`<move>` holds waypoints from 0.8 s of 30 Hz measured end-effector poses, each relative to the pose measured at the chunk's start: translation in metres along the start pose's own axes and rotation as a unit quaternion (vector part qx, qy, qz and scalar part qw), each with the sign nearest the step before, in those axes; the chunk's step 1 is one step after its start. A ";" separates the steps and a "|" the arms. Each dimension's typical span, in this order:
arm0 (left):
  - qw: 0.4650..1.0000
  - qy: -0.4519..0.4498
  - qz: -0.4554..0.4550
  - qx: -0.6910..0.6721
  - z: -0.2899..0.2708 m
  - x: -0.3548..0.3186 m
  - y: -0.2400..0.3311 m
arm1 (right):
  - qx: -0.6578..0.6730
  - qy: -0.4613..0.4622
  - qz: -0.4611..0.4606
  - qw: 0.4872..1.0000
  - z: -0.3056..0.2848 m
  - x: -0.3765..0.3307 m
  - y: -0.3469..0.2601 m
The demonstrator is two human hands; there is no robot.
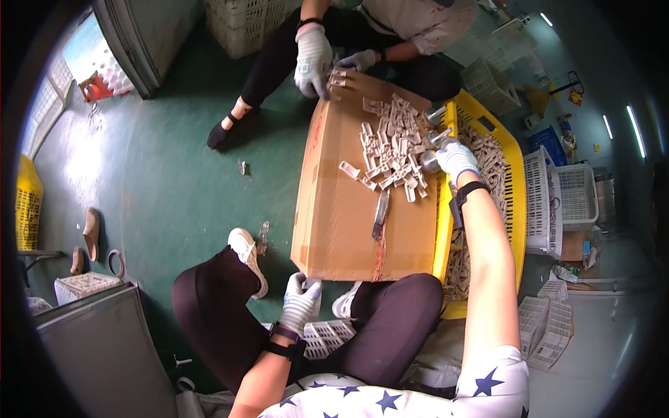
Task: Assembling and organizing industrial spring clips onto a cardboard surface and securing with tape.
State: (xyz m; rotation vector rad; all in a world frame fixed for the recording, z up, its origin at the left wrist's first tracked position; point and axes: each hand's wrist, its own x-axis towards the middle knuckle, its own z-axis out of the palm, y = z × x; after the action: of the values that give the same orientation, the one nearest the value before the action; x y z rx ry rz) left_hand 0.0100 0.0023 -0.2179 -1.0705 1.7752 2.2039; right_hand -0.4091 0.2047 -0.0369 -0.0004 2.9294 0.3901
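Note:
A brown cardboard box (341, 230) stands in front of me, with a heap of small beige plastic parts (394, 146) on its top. My right hand (457, 161), in a striped white glove, reaches to the box's right edge with its fingers curled beside several shiny round metal pieces (430, 161). What those fingers grip is hidden. My left hand (301, 298), also gloved, is low by the box's near left corner, fingers closed; I cannot make out what is in them. A flat grey strip (380, 209) with reddish strands lies on the box near me.
A yellow crate (514, 209) full of the same beige parts stands against the box's right side. Opposite, a co-worker's gloved hands (313, 63) are at the box's far edge. White crates (543, 202) stand at the right; a grey panel (104, 348) is at my left.

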 end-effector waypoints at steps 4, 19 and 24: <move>0.999 -0.019 0.002 -0.045 0.003 -0.001 0.008 | 0.091 0.030 -0.060 0.994 0.006 -0.002 0.012; 0.998 -0.018 -0.055 -0.031 0.002 0.008 0.004 | 0.302 -0.083 -0.015 0.950 0.026 -0.024 0.070; 0.999 -0.027 -0.026 -0.012 0.002 0.010 0.001 | 0.346 -0.074 -0.058 0.933 0.030 -0.042 0.068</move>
State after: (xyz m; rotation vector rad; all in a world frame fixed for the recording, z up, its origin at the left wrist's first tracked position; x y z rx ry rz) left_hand 0.0011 0.0005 -0.2231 -1.0403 1.6842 2.2082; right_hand -0.3644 0.2773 -0.0397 -0.0440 2.7302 -0.6380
